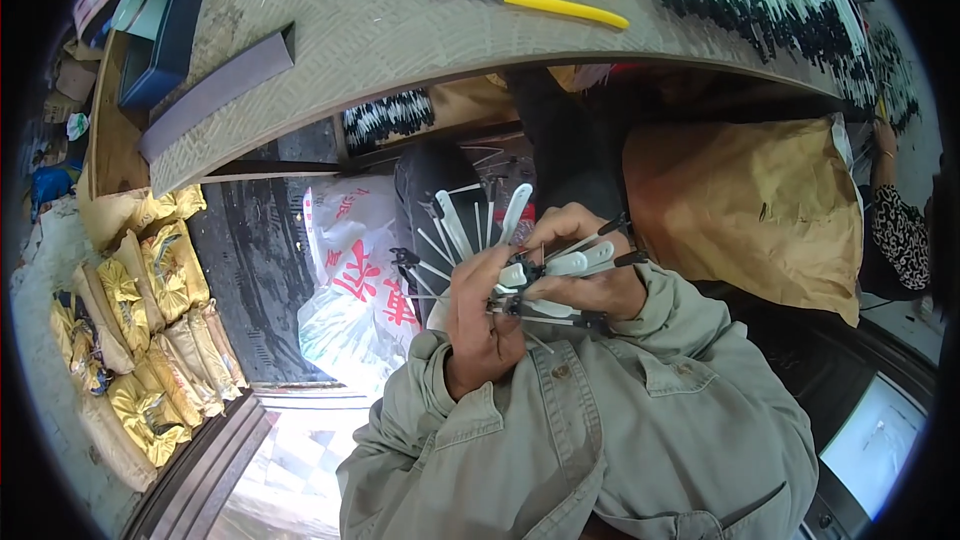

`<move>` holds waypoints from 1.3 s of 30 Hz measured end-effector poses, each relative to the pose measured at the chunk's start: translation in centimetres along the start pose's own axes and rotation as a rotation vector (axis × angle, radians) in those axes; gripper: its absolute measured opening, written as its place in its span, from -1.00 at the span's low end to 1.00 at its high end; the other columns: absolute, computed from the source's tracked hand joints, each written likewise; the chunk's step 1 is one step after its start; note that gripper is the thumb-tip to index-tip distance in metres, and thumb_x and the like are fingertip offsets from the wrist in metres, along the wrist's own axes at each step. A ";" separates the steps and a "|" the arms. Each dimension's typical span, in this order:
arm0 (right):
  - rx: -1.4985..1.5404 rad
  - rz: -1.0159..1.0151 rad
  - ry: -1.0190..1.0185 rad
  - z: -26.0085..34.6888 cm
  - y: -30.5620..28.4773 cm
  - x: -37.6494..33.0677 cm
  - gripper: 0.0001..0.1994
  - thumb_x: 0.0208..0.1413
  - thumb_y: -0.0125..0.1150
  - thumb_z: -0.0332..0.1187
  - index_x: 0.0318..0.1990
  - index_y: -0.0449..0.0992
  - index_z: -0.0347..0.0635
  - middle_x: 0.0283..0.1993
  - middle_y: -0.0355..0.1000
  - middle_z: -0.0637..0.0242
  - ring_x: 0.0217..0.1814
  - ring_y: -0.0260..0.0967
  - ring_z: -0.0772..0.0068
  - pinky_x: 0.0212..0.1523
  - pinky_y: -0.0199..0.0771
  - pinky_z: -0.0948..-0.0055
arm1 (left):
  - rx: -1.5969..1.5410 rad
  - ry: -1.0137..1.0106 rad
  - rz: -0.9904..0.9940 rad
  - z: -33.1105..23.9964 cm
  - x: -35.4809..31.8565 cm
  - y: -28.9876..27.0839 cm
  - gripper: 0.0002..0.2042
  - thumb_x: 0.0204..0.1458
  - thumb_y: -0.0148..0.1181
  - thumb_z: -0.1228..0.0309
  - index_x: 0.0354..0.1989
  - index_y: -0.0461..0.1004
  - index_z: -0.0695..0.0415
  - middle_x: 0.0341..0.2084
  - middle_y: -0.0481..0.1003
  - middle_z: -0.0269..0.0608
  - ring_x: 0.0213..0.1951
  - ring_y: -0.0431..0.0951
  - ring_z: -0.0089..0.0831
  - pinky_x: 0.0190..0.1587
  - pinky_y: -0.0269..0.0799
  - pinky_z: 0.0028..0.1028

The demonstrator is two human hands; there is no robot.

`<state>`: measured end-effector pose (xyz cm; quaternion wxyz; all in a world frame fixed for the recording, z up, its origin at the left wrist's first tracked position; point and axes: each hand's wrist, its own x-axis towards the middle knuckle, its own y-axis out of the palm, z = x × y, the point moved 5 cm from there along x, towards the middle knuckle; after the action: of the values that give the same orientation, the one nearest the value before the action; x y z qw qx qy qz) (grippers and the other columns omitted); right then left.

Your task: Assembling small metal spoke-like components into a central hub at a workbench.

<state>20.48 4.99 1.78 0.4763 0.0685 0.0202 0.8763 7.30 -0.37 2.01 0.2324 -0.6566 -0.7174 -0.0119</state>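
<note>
Close in front of my chest, both hands hold a spoked cluster (pixel 455 225) of white paddle-shaped strips and thin white rods with black ends, spreading from a dark centre. My left hand (pixel 482 315) is closed round its left and lower side. My right hand (pixel 600 275) grips it from the right, with the thumb and curled fingers at the centre and white strips showing between them. The fingers partly hide the middle, so how the parts join cannot be made out.
Ahead stands a table (pixel 370 30) bearing yellow-handled nippers (pixel 565 7), a bent grey strip (pixel 215 90) and a pile of black-tipped white rods (pixel 740 0). A brown paper sack (pixel 745 210) lies right, a plastic bag (pixel 350 270) left, gold packets (pixel 150 340) farther left. Another person's arm (pixel 885 175) shows far right.
</note>
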 end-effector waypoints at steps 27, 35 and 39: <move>-0.035 0.256 -0.109 -1.3 3.5 -2.3 -0.87 -0.11 0.30 -0.47 -0.39 0.52 -0.33 -0.49 0.40 0.20 -0.50 0.39 0.29 -0.51 0.32 0.47 | -0.377 -0.030 0.304 1.1 -2.6 -2.9 -0.47 -0.39 0.46 0.28 -0.19 0.46 0.26 -0.30 0.50 -0.12 -0.28 0.48 -0.26 -0.21 0.36 -0.36; -0.005 0.182 -0.052 -2.5 3.2 -2.7 -0.85 -0.10 0.30 -0.47 -0.50 0.44 -0.33 -0.53 0.37 0.23 -0.54 0.35 0.32 -0.55 0.25 0.51 | -0.193 -0.040 0.258 -0.1 -2.4 -2.2 -0.58 -0.31 0.39 0.54 -0.19 0.42 0.22 -0.30 0.50 -0.12 -0.27 0.48 -0.25 -0.23 0.38 -0.41; 0.017 0.136 0.010 -3.0 3.0 -2.0 -0.79 -0.18 0.37 -0.44 -0.56 0.41 -0.32 -0.62 0.33 0.33 -0.58 0.27 0.57 -0.57 0.20 0.55 | -0.257 -0.001 0.272 0.0 -1.9 -2.1 -0.63 -0.26 0.35 0.53 -0.21 0.41 0.23 -0.28 0.50 -0.10 -0.21 0.49 -0.22 -0.18 0.39 -0.37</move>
<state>18.63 1.75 -1.05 0.4150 0.0694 0.0251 0.9068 5.40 -2.42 1.98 0.1456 -0.7720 -0.6145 -0.0717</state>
